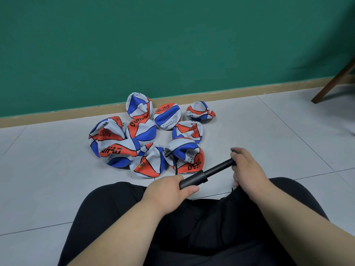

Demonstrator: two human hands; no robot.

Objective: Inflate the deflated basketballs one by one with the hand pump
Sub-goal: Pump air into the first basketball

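Black hand pump (203, 175) w/ plunger drawn out, left hand (169, 192) wrapped round barrel, right hand (247, 167) clenched on handle, hose (174, 165) reaching nearest flat basketball (189, 160) on floor (269, 143): mid-pump by the look, next up prob. a firm push-in stroke.

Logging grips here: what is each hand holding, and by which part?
Both hold the hand pump: the left hand grips its thick barrel, the right hand grips the handle end of the thinner shaft.

Indoor room: tile floor (269, 131), green wall (172, 45)
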